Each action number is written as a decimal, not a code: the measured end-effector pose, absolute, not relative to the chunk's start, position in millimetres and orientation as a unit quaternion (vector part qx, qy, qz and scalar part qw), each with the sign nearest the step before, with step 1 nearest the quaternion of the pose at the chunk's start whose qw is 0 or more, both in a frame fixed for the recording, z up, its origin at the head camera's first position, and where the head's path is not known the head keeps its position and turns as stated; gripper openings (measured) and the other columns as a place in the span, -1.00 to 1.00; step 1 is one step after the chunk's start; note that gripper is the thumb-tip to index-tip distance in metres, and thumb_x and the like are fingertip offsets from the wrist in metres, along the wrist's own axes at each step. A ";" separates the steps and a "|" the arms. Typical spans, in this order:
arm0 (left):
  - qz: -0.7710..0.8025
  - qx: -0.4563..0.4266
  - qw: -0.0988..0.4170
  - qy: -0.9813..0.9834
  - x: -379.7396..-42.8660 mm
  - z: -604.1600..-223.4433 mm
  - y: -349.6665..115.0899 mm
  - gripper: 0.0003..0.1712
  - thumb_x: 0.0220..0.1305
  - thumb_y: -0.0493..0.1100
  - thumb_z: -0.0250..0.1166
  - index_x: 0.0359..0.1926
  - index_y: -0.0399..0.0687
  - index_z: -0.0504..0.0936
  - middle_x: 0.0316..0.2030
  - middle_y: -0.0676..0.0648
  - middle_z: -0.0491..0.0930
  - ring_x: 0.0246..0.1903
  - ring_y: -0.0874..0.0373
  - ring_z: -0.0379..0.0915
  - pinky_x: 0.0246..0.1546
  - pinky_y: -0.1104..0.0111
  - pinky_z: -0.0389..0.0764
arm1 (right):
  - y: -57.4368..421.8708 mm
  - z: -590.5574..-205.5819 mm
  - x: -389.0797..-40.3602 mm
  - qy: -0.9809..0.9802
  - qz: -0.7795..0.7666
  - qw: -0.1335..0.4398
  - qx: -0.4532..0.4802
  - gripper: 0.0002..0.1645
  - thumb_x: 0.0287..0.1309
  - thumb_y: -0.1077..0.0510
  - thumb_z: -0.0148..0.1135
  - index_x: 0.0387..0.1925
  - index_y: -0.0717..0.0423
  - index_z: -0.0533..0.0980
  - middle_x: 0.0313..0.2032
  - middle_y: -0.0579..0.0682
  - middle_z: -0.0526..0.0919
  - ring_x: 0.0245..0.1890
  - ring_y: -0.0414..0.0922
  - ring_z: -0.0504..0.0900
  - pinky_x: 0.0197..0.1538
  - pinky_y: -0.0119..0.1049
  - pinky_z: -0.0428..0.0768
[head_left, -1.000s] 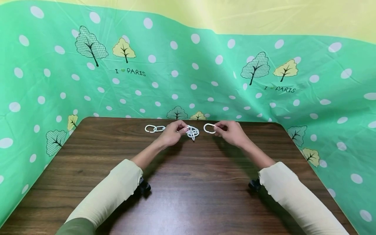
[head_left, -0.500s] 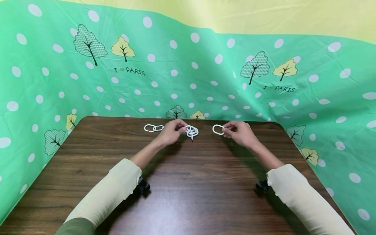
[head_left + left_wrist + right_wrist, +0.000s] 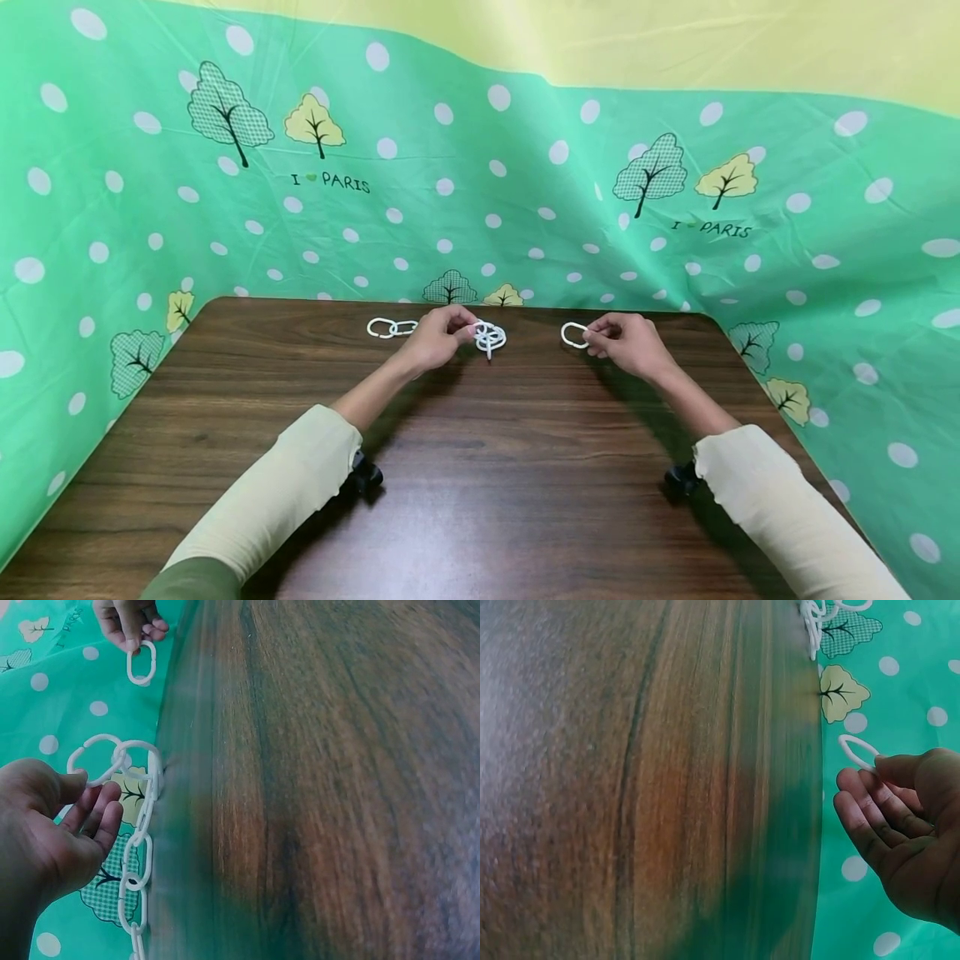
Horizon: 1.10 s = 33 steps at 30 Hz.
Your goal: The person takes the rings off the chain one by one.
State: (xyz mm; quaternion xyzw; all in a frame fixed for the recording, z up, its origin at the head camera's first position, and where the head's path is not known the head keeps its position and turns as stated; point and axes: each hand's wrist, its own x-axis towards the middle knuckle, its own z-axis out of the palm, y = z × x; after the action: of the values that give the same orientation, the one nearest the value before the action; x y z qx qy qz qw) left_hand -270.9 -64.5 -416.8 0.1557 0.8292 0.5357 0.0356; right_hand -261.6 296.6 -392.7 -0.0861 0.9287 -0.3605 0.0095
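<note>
My left hand (image 3: pixel 442 337) pinches a white link at the end of a plastic chain (image 3: pixel 139 859) between thumb and fingers. Joined links bunch in a small heap (image 3: pixel 491 337) just right of that hand, and more links (image 3: pixel 382 327) stretch out to its left on the table. Well to the right, my right hand (image 3: pixel 630 342) pinches a single white oval link (image 3: pixel 574 335), separate from the chain. In the right wrist view this loose link (image 3: pixel 857 752) sits between thumb and fingertips, and a gap shows in its side in the head view.
The dark wood-grain table (image 3: pixel 480 467) has its far edge close behind the hands. A green dotted cloth (image 3: pixel 480 200) with printed trees hangs around the back and sides. Black wrist devices (image 3: pixel 366 477) show under both sleeves.
My right hand has moved to the right with the single link, widening the distance from the chain. The left hand stays nearly still, holding its link.
</note>
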 end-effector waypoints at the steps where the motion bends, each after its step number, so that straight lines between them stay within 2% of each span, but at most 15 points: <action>1: 0.535 0.156 0.034 0.830 -270.8 -416.9 -64.2 -0.76 0.65 -0.30 0.32 0.17 -0.37 0.72 -0.03 -0.34 0.80 -0.05 -0.09 0.68 -0.17 0.41 0.53 | 297.1 -393.1 -261.7 0.929 -0.360 0.009 -0.086 -0.69 0.65 0.11 0.36 0.08 0.31 0.74 -0.10 0.27 0.88 -0.12 0.15 0.91 -0.08 -0.09 0.90; 5: 0.531 0.153 0.030 0.833 -269.7 -418.4 -63.9 -0.77 0.65 -0.32 0.32 0.16 -0.38 0.72 -0.08 -0.30 0.80 -0.13 0.06 0.63 -0.15 0.41 0.52 | 297.6 -395.2 -261.4 0.928 -0.363 0.012 -0.087 -0.69 0.64 0.11 0.36 0.08 0.32 0.75 -0.11 0.27 0.89 -0.14 0.15 0.91 -0.10 -0.09 0.90; 10: 0.532 0.147 0.034 0.833 -267.9 -419.9 -64.3 -0.77 0.65 -0.31 0.32 0.16 -0.38 0.72 -0.08 -0.28 0.80 -0.15 0.13 0.61 -0.09 0.39 0.53 | 297.4 -398.1 -261.3 0.926 -0.366 0.017 -0.086 -0.70 0.64 0.12 0.37 0.07 0.32 0.75 -0.12 0.26 0.89 -0.15 0.15 0.91 -0.10 -0.08 0.90; 20: 0.541 0.135 0.042 0.829 -267.7 -417.3 -62.1 -0.77 0.63 -0.30 0.34 0.16 -0.35 0.73 -0.06 -0.31 0.80 -0.18 0.14 0.56 -0.22 0.41 0.53 | 300.8 -397.3 -262.8 0.927 -0.366 0.012 -0.081 -0.69 0.63 0.11 0.37 0.06 0.34 0.74 -0.11 0.28 0.88 -0.15 0.18 0.91 -0.11 -0.08 0.90; 29: 0.539 0.141 0.037 0.830 -269.4 -417.3 -60.6 -0.78 0.63 -0.28 0.36 0.14 -0.33 0.75 -0.13 -0.21 0.79 -0.23 0.16 0.56 -0.27 0.43 0.56 | 307.8 -394.3 -263.9 0.928 -0.367 0.014 -0.071 -0.66 0.64 0.09 0.37 0.08 0.35 0.74 -0.09 0.31 0.89 -0.15 0.16 0.92 -0.09 -0.08 0.90; 33: 0.545 0.142 0.042 0.825 -270.4 -416.8 -60.4 -0.79 0.62 -0.27 0.38 0.13 -0.30 0.76 -0.15 -0.16 0.77 -0.25 0.05 0.59 -0.34 0.40 0.61 | 313.2 -392.9 -265.7 0.928 -0.367 0.016 -0.066 -0.64 0.65 0.08 0.36 0.09 0.36 0.73 -0.09 0.32 0.89 -0.15 0.16 0.92 -0.09 -0.09 0.90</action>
State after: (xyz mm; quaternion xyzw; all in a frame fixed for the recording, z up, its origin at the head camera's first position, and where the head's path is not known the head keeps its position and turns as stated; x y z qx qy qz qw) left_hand -270.4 -60.4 -416.8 0.1420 0.8254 0.5448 0.0419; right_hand -265.7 313.2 -392.9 -0.0655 0.9278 -0.3669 0.0158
